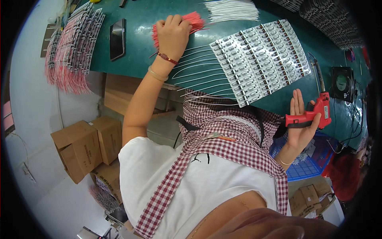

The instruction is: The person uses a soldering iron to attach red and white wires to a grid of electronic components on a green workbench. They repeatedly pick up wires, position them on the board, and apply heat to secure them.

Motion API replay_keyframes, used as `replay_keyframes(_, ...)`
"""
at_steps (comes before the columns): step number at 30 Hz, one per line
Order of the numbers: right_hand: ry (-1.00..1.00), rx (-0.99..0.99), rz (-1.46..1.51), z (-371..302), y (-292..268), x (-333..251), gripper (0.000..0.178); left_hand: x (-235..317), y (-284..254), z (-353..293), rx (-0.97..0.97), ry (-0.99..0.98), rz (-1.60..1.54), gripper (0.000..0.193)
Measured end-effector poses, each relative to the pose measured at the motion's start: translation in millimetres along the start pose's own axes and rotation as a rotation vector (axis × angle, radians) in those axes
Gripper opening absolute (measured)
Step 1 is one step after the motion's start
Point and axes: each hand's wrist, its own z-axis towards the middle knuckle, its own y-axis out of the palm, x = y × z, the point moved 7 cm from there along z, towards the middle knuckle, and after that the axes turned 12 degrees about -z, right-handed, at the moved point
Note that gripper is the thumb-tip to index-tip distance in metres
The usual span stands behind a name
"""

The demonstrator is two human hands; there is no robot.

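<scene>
apparently left hand (174,32) pinches red wires (195,20), right hand (299,136) holding soldering gun (324,108)

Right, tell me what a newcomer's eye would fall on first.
The white circuit-board panel lies askew on the green table, white wires trailing from its left edge. Next, the red soldering gun in the right hand, at right. Then the red wire bundle under the left hand, near the top.

Green table (137,46) — red wires (194,19), white wires (232,10), circuit-board panel (260,61), black phone (117,39).
</scene>
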Motion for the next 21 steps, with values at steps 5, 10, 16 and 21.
replay_keyframes(5, -0.004, -0.034, 0.019, 1, 10, -4, 0.039, -5, -7, 1, 0.109, -0.034, -0.068, 0.004)
replay_keyframes(10, 0.004, -0.039, 0.026, -1, 11, -4, 0.039, -15, -23, 9, 0.194, -0.054, -0.237, 0.004)
replay_keyframes(16, 0.011, -0.027, 0.023, -2, 9, -4, 0.039, -27, -64, 15, 0.483, -0.324, -0.795, 0.015)
replay_keyframes(21, 0.012, -0.022, 0.012, -1, 14, -3, 0.039, -12, -76, 26, 0.445, -0.124, -0.536, 0.016)
